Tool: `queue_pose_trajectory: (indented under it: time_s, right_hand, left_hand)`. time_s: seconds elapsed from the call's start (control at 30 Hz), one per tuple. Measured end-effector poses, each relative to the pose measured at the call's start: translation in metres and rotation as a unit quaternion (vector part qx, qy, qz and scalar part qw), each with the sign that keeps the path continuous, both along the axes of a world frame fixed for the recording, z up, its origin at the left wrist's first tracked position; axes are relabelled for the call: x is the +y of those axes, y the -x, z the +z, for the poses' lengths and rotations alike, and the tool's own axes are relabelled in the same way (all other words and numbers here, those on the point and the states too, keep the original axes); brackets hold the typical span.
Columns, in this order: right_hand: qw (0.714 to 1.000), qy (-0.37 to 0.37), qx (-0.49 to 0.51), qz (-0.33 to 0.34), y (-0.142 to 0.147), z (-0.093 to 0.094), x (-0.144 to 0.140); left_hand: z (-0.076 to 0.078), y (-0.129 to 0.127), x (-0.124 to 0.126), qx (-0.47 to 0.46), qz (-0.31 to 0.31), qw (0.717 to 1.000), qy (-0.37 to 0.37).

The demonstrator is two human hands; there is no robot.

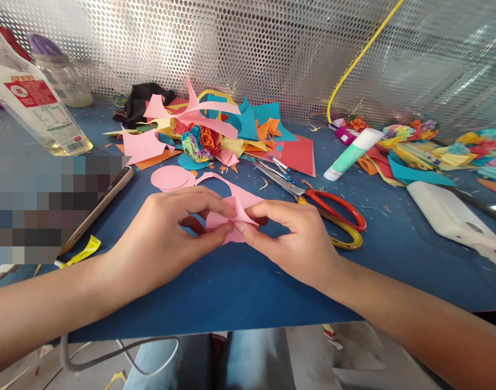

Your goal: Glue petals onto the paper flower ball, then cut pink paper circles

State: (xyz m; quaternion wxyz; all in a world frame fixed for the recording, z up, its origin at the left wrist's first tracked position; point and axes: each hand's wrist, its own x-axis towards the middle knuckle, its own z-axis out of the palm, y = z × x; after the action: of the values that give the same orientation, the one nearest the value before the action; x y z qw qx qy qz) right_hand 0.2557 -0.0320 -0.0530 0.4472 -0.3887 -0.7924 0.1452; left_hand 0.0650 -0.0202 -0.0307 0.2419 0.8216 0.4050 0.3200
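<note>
Between my two hands is a pink paper circle (220, 219), partly folded so that a pleat stands up in its middle. My left hand (170, 233) pinches it from the left with thumb and fingers. From the right, my right hand (298, 235) grips the same paper, its thumb near the left thumb. Behind the hands lie pink paper discs (169, 177) and a pink offcut (242, 190) with a round hole cut from it. Scissors (331, 208) with red and yellow handles rest just beyond my right hand.
Colourful paper scraps (256, 122) pile up at the back, around a rolled-paper flower ball (201, 143). A glue stick (353, 154) and a white power bank (455, 216) sit at right. At left are a clear bottle (38, 97) and a phone (99, 208).
</note>
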Motion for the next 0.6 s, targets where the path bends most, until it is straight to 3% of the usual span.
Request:
queue_pose_trajectory:
  time_s: [0.3, 0.47, 0.6]
  right_hand:
    - [0.997, -0.064, -0.037, 0.003, -0.0017, -0.0008, -0.0015]
    - [0.987, -0.135, -0.086, -0.01, -0.0028, -0.0034, -0.0018]
    - [0.975, -0.175, -0.136, -0.028, -0.0036, -0.0024, -0.0046]
  left_hand:
    - [-0.002, -0.0014, -0.0006, 0.028, 0.015, 0.999, -0.011]
    - [-0.0066, 0.0005, -0.0012, -0.031, 0.045, 0.998, -0.022]
    - [-0.0039, 0.0012, -0.0013, 0.021, 0.031, 0.998, -0.056]
